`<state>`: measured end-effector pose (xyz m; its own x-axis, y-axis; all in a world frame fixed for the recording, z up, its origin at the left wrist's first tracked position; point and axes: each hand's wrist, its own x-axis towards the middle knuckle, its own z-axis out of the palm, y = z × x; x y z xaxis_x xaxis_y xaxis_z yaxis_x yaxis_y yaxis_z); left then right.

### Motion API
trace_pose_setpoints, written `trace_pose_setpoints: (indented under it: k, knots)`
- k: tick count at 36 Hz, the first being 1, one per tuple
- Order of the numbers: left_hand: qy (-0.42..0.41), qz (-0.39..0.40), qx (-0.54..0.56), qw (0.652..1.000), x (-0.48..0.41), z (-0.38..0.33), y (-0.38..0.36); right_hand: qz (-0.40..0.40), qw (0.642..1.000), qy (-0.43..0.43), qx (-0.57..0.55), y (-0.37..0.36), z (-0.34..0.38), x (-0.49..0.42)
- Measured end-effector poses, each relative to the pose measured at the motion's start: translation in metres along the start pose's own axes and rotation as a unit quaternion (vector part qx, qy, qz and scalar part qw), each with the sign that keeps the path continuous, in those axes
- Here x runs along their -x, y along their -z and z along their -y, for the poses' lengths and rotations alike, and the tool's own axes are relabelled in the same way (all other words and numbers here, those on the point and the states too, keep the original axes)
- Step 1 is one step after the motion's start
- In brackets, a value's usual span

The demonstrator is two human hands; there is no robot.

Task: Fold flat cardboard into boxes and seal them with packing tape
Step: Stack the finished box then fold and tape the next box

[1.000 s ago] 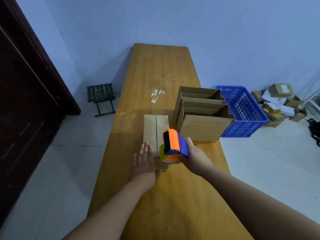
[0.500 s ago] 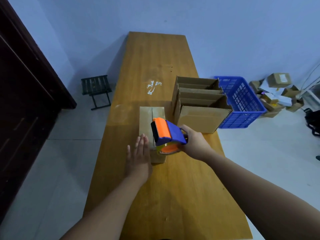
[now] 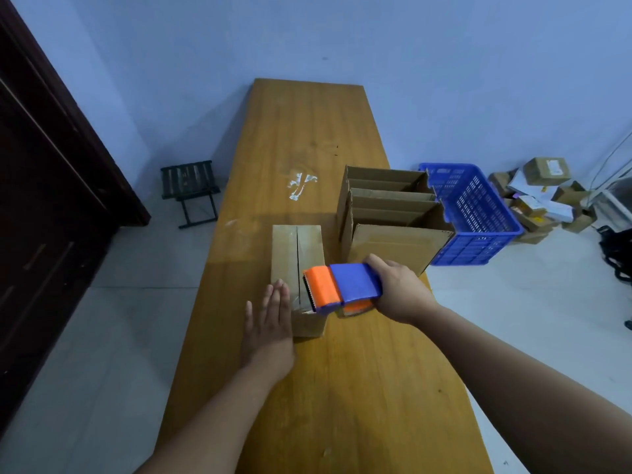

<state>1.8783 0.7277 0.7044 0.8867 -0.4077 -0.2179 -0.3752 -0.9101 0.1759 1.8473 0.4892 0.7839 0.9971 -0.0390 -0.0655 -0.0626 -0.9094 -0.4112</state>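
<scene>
A small closed cardboard box [image 3: 290, 254] lies on the long wooden table [image 3: 359, 388], its top seam running away from me. My left hand [image 3: 270, 323] lies flat with straight fingers against the box's near left corner. My right hand [image 3: 396, 289] grips the handle of an orange and blue tape dispenser [image 3: 338, 285], tilted to the left, its orange toothed end over the box's near right edge. A short strip of clear tape shows at the near end of the seam. The tape roll is mostly hidden under the dispenser.
Two open-topped cardboard boxes [image 3: 393, 213] stand just right of the small box. A blue plastic crate [image 3: 478, 227] sits off the table's right edge, with a pile of parcels [image 3: 543, 196] on the floor behind it. A dark stool [image 3: 191, 186] and door [image 3: 41, 200] are on the left.
The dispenser has tipped over to the left and its handle end has swung right. My left hand stays flat on the box's near corner. The camera view has shifted.
</scene>
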Motion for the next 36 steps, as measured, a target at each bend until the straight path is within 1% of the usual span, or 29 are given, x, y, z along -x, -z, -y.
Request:
trace_pose_setpoints:
  k: [3, 6, 12, 18, 21, 23, 28, 30, 33, 35, 36]
  knots:
    - [0.011, -0.006, 0.000, 1.000, -0.001, -0.003, -0.001, 0.002, 0.999, -0.036, -0.023, -0.009, -0.011, 0.005]
    - [0.015, -0.006, -0.006, 1.000, -0.002, -0.005, 0.000, -0.011, 0.998, -0.044, -0.048, -0.018, -0.015, 0.007]
    - [0.000, 0.010, -0.011, 1.000, -0.001, -0.002, 0.001, 0.003, 0.995, -0.081, -0.056, -0.040, -0.023, 0.010]
    - [-0.032, -0.006, -0.011, 0.999, -0.002, 0.003, 0.004, -0.001, 0.991, -0.121, -0.065, -0.055, -0.032, 0.009]
    - [-0.036, -0.020, -0.016, 0.999, -0.004, 0.005, 0.008, -0.033, 0.989, -0.131, -0.058, -0.062, -0.031, 0.009]
    - [-0.032, -0.030, -0.019, 0.999, -0.007, 0.005, 0.013, -0.048, 0.990, -0.122, -0.050, -0.067, -0.028, 0.008]
    - [-0.019, -0.089, -0.024, 0.996, -0.029, -0.007, 0.044, -0.038, 0.992, -0.106, -0.062, -0.071, -0.028, 0.007]
    - [-0.021, -0.077, -0.063, 0.995, -0.047, -0.014, 0.052, -0.036, 0.991, -0.108, -0.066, -0.072, -0.029, 0.008]
    - [-0.007, -0.028, -0.107, 0.994, -0.069, -0.020, 0.054, -0.042, 0.992, -0.100, -0.068, -0.074, -0.029, 0.006]
    - [-0.010, -0.013, -0.103, 0.995, -0.076, -0.024, 0.047, -0.054, 0.992, -0.091, -0.073, -0.074, -0.030, 0.005]
    - [-0.019, -0.010, -0.083, 0.996, -0.077, -0.026, 0.043, -0.055, 0.992, -0.084, -0.075, -0.074, -0.030, 0.004]
